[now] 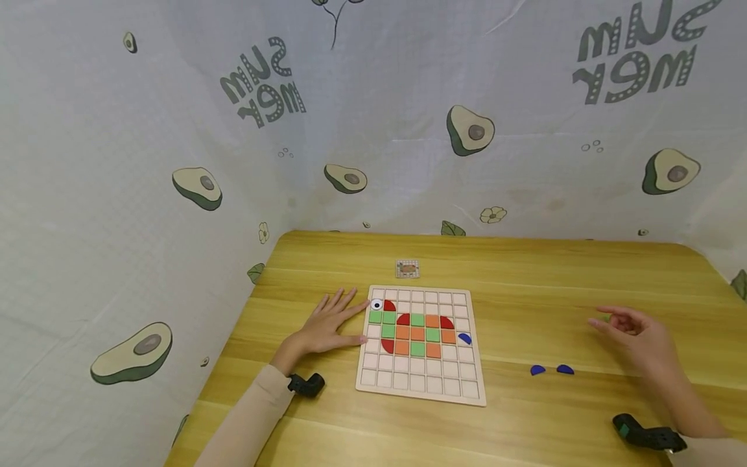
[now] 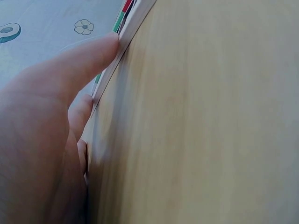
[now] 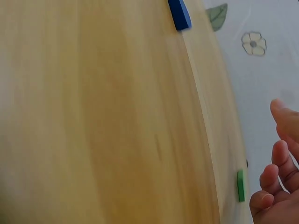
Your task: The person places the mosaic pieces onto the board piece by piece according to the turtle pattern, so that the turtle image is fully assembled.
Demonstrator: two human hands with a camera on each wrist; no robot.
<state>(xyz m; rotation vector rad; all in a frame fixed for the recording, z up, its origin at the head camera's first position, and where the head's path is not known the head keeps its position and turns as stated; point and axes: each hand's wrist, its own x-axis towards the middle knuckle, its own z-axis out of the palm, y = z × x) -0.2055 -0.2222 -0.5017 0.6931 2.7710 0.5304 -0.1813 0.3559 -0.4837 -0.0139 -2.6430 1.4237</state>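
A wooden grid board (image 1: 417, 386) holds green, orange and red tiles, a blue half-round tile (image 1: 464, 338) and a white eye tile (image 1: 377, 304). My left hand (image 1: 328, 324) lies spread at its left side, index finger and thumb touching the rim. In the left wrist view, the thumb (image 2: 100, 49) reaches the board's pale edge. My right hand (image 1: 639, 337) hovers at the right with thumb and index finger apart and the other fingers curled loosely. Beyond its fingers, a green tile (image 3: 240, 185) lies on the table; the hand partly hides it in the head view.
Two blue half-round tiles (image 1: 537, 370) lie between the board and my right hand. A small picture card (image 1: 407, 268) lies behind the board. Around the wooden table (image 1: 525, 279) hangs a white cloth (image 1: 397, 130) printed with avocados.
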